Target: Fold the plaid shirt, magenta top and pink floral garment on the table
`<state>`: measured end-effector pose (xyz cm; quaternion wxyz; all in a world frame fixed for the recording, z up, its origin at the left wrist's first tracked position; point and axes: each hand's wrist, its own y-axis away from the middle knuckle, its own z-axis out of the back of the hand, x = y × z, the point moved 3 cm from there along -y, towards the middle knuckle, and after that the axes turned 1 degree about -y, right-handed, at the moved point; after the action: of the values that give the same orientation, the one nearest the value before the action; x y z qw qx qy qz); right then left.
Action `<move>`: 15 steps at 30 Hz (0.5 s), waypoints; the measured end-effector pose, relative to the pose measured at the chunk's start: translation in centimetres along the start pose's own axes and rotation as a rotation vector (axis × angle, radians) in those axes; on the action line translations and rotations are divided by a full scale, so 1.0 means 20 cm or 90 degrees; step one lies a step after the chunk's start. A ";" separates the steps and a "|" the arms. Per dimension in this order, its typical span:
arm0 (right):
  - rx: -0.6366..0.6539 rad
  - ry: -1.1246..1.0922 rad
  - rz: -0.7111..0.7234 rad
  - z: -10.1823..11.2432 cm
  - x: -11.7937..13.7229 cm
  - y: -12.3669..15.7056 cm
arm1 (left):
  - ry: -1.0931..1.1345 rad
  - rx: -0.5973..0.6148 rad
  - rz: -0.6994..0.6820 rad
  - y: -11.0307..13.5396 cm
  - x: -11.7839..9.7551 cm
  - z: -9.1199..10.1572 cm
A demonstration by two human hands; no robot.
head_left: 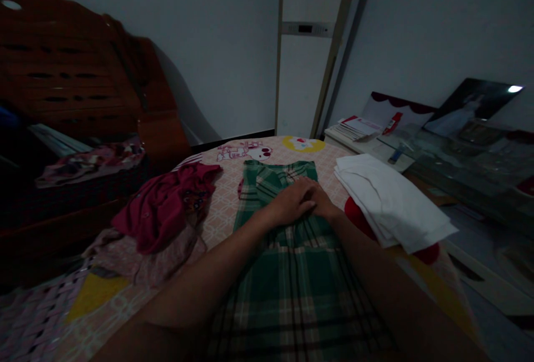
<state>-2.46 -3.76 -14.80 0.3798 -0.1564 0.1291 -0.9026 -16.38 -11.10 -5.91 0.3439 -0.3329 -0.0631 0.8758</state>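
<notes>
A green plaid garment (292,273) lies spread lengthwise on the bed in front of me. Both my hands rest on its upper middle, side by side and partly overlapping. My left hand (290,202) lies flat with fingers stretched out on the cloth. My right hand (320,201) is beside it, fingers also flat and partly covered by the left one. Neither hand grips the fabric. The room is dim.
A crumpled dark red garment (167,206) lies on a pinkish cloth to the left. A folded white cloth (392,201) sits on the bed's right side. A wooden headboard (83,89) stands at left; a glass-topped table (459,156) with papers stands at right.
</notes>
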 end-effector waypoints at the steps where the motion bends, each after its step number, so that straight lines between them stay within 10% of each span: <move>1: -0.005 -0.002 -0.010 0.00 -0.01 0.00 | -0.016 0.013 0.004 0.01 0.02 -0.04; 7: -0.046 -0.008 -0.091 0.04 -0.03 0.00 | -0.242 0.194 0.138 0.08 0.23 -0.11; 15: 0.016 0.087 -0.158 0.07 0.01 0.01 | -0.291 0.183 0.179 0.08 0.37 -0.01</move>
<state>-1.93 -4.08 -13.55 0.2572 -0.1048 0.1231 -0.9528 -21.17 -7.58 -10.68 0.2397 -0.0801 0.0328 0.9670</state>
